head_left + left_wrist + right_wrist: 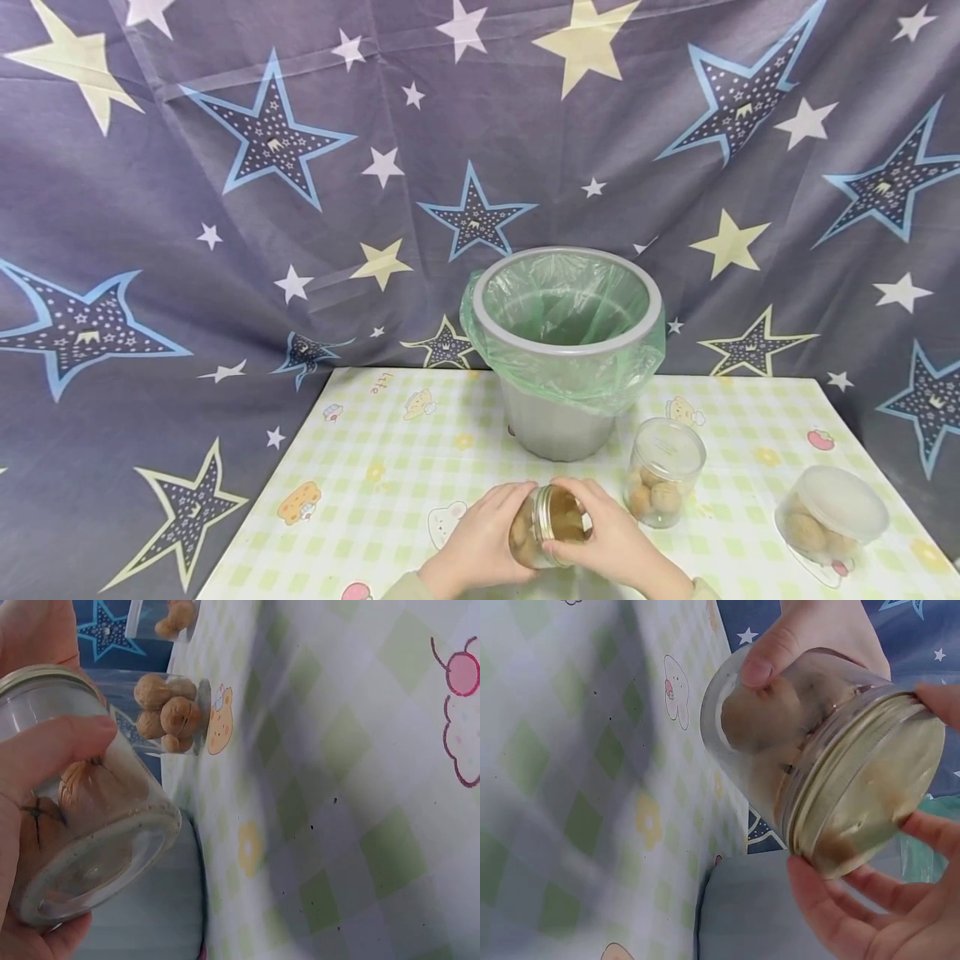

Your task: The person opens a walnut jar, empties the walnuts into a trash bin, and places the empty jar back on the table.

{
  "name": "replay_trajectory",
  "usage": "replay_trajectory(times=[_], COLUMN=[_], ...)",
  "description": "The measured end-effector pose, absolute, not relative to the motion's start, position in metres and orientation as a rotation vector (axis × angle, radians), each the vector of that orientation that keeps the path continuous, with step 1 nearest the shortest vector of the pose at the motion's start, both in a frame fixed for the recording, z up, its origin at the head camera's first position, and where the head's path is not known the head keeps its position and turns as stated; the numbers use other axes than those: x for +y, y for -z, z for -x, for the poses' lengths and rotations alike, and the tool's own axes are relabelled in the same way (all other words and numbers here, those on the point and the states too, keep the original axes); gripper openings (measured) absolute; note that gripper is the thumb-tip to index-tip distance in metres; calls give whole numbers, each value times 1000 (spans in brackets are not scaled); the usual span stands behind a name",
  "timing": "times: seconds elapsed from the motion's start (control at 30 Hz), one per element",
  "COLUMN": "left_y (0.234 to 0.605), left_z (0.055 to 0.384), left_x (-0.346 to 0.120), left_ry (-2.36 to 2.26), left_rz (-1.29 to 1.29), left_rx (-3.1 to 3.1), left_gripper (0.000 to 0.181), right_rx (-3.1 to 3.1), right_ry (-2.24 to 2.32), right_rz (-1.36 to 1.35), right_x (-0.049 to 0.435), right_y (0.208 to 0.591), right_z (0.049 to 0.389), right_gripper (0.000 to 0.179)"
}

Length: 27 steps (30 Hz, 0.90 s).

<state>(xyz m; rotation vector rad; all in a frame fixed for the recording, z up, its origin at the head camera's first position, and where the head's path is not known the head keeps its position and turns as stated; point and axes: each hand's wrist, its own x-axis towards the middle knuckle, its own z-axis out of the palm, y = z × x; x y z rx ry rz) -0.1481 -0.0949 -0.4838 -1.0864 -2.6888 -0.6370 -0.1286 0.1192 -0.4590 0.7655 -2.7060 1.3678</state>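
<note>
Held in both hands over the table is a clear jar [525, 537], tipped onto its side, with a gold screw lid [877, 787]. Brown walnuts [86, 791] show through its wall. My left hand [483, 537] grips the jar's body, its thumb across the wall and other fingers behind. On the lid end, my right hand [611, 533] holds the lid's rim with its fingertips spread around it. The jar's base faces left and the lid faces right. In the right wrist view the lid sits on the jar's mouth.
A grey bin [562, 429] lined with a green bag [555, 379] stands behind the hands. To the right are two lidded clear jars of walnuts, a taller jar [667, 458] near the bin and a wider jar [832, 504] farther right. A checkered cloth [390, 517] covers the table.
</note>
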Motion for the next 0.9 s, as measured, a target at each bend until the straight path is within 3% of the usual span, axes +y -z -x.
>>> replay_trajectory(times=[0.63,0.9], left_y=[481,484], left_z=[152,150], left_x=[-104,-95], left_ry=[828,684], left_rz=[1225,1132], left_rx=[-2730,-2650], left_gripper=[95,96], right_rx=[-2354,-2619], right_ry=[-1110,-1287], right_rz=[-1189,-844], right_x=[124,123], right_y=[466,461], right_z=[133,130], right_gripper=[83,67])
